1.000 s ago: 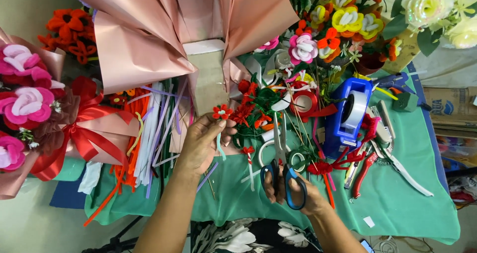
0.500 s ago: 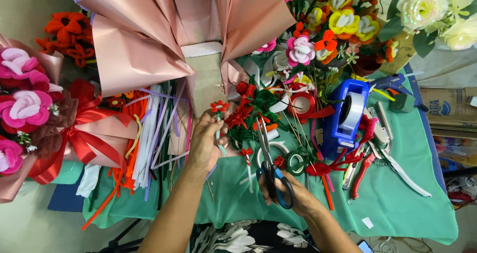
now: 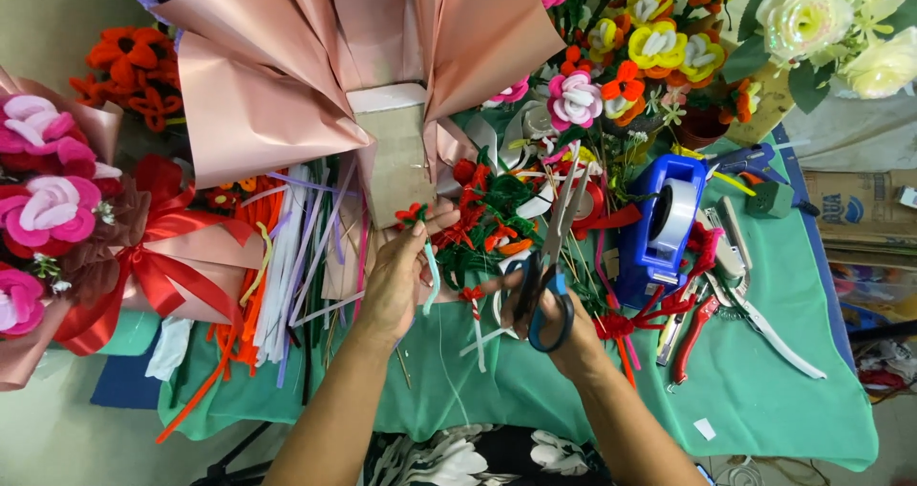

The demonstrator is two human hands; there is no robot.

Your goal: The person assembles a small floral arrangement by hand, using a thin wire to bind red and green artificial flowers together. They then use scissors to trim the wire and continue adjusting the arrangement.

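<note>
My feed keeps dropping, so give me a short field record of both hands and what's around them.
left hand: pinches a small red flower on a pale stem
right hand: holds scissors, blades pointing away, slightly parted
surface: green cloth
behind: pink wrapped bouquet
right of scissors: blue tape dispenser
left: pipe cleaners
</note>
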